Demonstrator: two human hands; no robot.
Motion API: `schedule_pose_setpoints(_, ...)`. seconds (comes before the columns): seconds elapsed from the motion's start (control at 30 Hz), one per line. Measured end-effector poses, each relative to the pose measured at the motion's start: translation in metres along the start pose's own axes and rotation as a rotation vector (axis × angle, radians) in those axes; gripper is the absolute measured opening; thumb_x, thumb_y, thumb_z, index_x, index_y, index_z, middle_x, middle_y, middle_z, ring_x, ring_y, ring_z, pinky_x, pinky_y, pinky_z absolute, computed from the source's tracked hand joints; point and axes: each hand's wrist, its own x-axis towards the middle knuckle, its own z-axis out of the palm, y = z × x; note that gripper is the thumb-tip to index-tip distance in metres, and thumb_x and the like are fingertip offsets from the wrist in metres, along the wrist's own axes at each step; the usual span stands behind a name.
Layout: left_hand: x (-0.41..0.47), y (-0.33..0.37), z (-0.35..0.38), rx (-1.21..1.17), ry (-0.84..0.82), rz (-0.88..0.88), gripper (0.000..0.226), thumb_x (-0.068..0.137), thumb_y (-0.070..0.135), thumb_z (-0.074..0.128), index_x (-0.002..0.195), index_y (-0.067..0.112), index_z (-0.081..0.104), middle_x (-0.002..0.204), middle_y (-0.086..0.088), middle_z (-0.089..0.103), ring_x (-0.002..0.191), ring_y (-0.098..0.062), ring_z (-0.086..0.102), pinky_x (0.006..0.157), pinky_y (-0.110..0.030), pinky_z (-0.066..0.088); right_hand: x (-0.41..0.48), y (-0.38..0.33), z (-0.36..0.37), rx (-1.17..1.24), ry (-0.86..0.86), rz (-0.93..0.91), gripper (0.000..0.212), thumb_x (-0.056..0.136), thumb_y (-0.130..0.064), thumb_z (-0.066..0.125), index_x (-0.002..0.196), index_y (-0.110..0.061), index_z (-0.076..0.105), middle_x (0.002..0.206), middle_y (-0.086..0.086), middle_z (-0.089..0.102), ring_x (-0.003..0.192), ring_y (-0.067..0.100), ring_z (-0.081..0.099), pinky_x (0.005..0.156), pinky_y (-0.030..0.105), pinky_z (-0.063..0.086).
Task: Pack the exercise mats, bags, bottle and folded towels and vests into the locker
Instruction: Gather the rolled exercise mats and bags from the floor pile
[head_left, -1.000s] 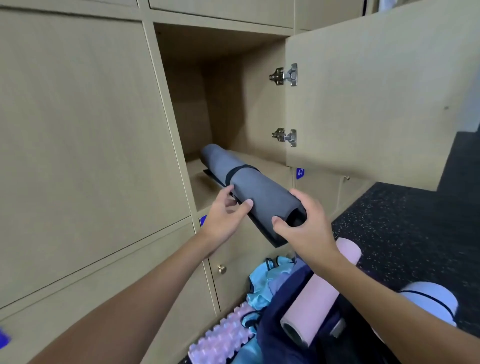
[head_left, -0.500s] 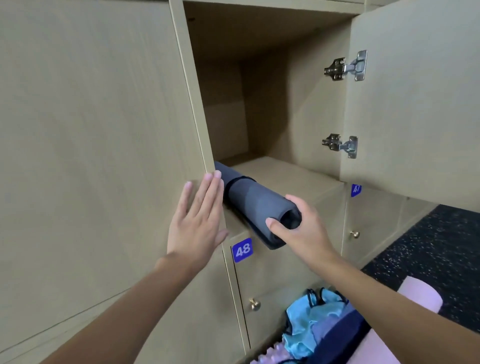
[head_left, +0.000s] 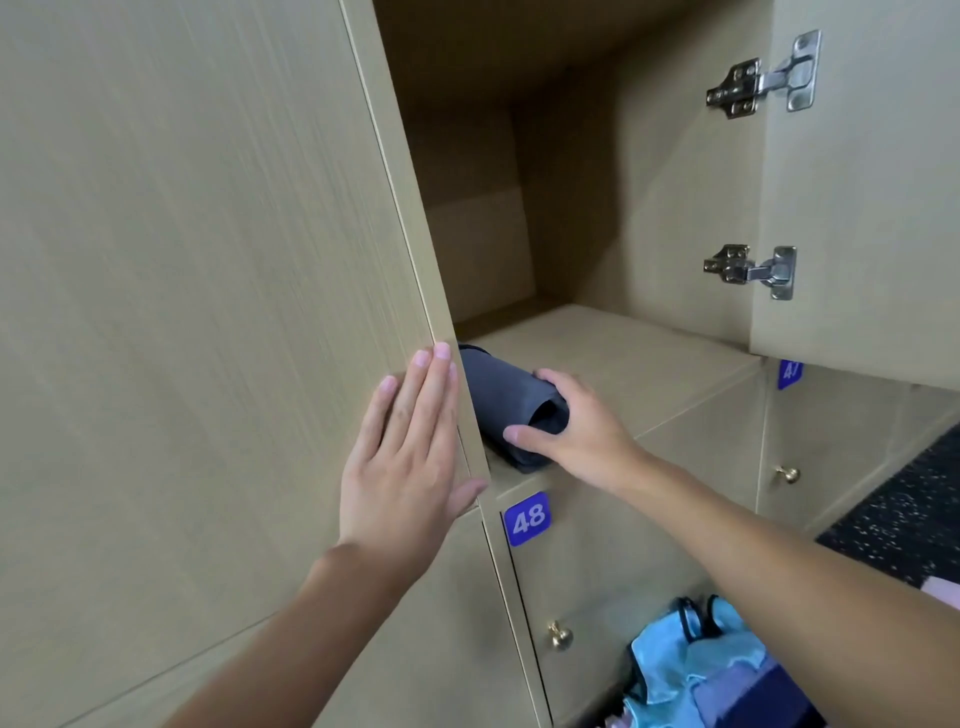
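Note:
A rolled dark grey exercise mat lies on the floor of the open locker, along its left wall, with most of its length hidden behind the neighbouring door. My right hand holds the mat's near end, fingers curled over the top and thumb under the open roll. My left hand lies flat, fingers straight, on the closed door to the left of the opening. Light blue fabric shows at the bottom right.
The locker's own door stands swung open at the right, with two metal hinges. Below are closed lockers with brass knobs and blue number tags, 48. Dark speckled flooring lies at right.
The mat has slid deeper into the locker, so less of it sticks out. My right hand followed its end inward. My left hand stayed flat on the left door; the view moved closer.

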Motion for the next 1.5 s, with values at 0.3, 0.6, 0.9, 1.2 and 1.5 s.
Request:
schedule_pose_setpoints(0.3,0.001,0.001,0.000,-0.028,-0.024,-0.011,0.121,0.074,0.064,0.070,0.155,-0.004,0.011,0.165,-0.015,0.006,0.153,-0.026,0.004,0.125,-0.041,0.007,0.042,0.007,0.032,-0.097,-0.108,-0.070,0.090,0.074,-0.041,0.081,0.148,-0.025,0.033,0.145,-0.001,0.046,0.130,0.019,0.047,0.110,0.037,0.039)
schedule_pose_setpoints(0.6,0.002,0.001,0.001,-0.073,-0.010,-0.012,0.118,0.074,0.062,0.072,0.154,-0.003,0.015,0.165,-0.015,0.010,0.153,-0.025,0.007,0.125,-0.040,0.008,0.064,0.026,0.036,-0.136,-0.214,-0.205,0.097,0.074,-0.022,0.083,0.150,-0.036,0.025,0.148,-0.003,0.043,0.133,0.015,0.043,0.113,0.034,0.035)
schedule_pose_setpoints(0.9,0.002,0.001,0.000,-0.103,-0.015,-0.019,0.117,0.074,0.063,0.072,0.154,-0.002,0.017,0.165,-0.013,0.010,0.153,-0.024,0.010,0.125,-0.040,0.009,0.093,0.030,0.046,-0.196,-0.196,-0.279,0.092,0.071,-0.015,0.084,0.148,-0.030,0.035,0.143,0.001,0.052,0.128,0.021,0.049,0.110,0.030,0.037)
schedule_pose_setpoints(1.2,0.003,0.002,-0.002,-0.108,-0.013,-0.025,0.117,0.073,0.062,0.073,0.155,-0.002,0.017,0.165,-0.012,0.010,0.153,-0.024,0.010,0.125,-0.039,0.007,0.114,0.031,0.064,-0.254,-0.156,-0.251,0.090,0.070,-0.020,0.082,0.146,-0.032,0.037,0.139,0.000,0.056,0.125,0.023,0.052,0.107,0.037,0.041)
schedule_pose_setpoints(1.5,0.002,0.003,0.000,-0.126,0.000,-0.034,0.116,0.073,0.062,0.074,0.154,-0.001,0.020,0.164,-0.012,0.012,0.153,-0.024,0.008,0.125,-0.039,0.007,0.131,0.030,0.084,-0.256,-0.119,-0.204,0.085,0.071,-0.027,0.080,0.142,-0.038,0.036,0.133,-0.003,0.059,0.119,0.023,0.056,0.101,0.040,0.047)
